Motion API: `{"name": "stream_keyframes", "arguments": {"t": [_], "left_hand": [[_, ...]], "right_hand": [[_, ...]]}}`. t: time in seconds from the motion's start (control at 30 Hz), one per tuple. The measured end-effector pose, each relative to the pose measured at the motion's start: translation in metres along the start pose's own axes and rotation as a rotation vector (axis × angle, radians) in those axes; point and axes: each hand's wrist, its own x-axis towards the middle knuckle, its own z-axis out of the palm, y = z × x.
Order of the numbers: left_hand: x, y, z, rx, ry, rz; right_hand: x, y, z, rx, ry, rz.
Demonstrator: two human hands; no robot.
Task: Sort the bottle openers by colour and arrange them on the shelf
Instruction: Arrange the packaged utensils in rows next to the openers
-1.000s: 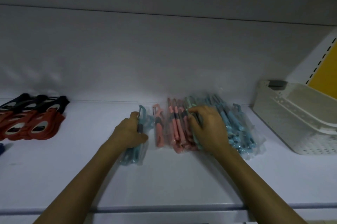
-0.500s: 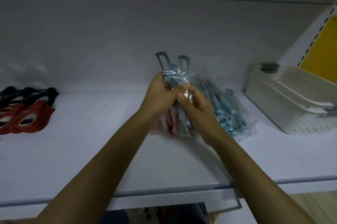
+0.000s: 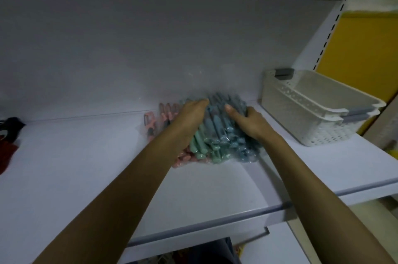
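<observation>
Your left hand (image 3: 190, 116) lies flat on the bottle openers, fingers straight and together, pressing the top of the stack without gripping it. Your right hand (image 3: 249, 122) cups the blue bottle openers (image 3: 224, 128) from the right: the thumb lies across the top and the fingers curl over the far flank of the pile.

The openers lie on the shelf (image 3: 86, 167), a smooth pale board, close to its back wall. Each is a slim moulded handle sealed in a crinkled clear plastic sleeve. The pink bottle openers (image 3: 167, 117) lie on the left, the green bottle openers (image 3: 201, 145) in the middle, the blue on the right, all touching.

Two nested white plastic baskets (image 3: 312, 117) with perforated walls stand well to the right. Red and black items (image 3: 8, 147) lie at the far left edge, too cropped to identify
</observation>
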Motion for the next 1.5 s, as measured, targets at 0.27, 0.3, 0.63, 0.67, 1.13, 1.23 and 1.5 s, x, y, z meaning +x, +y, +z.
{"name": "stream_keyframes", "arguments": {"t": [0.27, 0.3, 0.63, 0.67, 1.13, 1.23, 1.5], "left_hand": [[0.016, 0.006, 0.012, 0.254, -0.049, -0.041], [0.018, 0.006, 0.015, 0.333, -0.068, -0.017], [0.032, -0.016, 0.008, 0.856, -0.187, 0.264], [0.031, -0.021, 0.004, 1.007, -0.193, 0.314], [0.025, -0.029, 0.007, 1.134, -0.349, 0.442], [0.026, -0.036, 0.001, 1.053, -0.282, 0.498], [0.023, -0.039, -0.008, 1.362, -0.249, 0.616]], "right_hand": [[0.025, 0.005, -0.003, 0.114, -0.071, 0.012], [0.026, 0.004, -0.004, 0.095, -0.075, 0.011], [0.036, 0.004, -0.011, -0.044, -0.113, -0.021], [0.039, 0.01, -0.014, -0.02, -0.09, -0.005], [0.037, 0.006, -0.011, -0.076, -0.076, 0.007], [0.039, 0.002, -0.01, -0.152, -0.096, 0.036], [0.046, 0.021, -0.039, -0.169, -0.089, 0.04]]}}
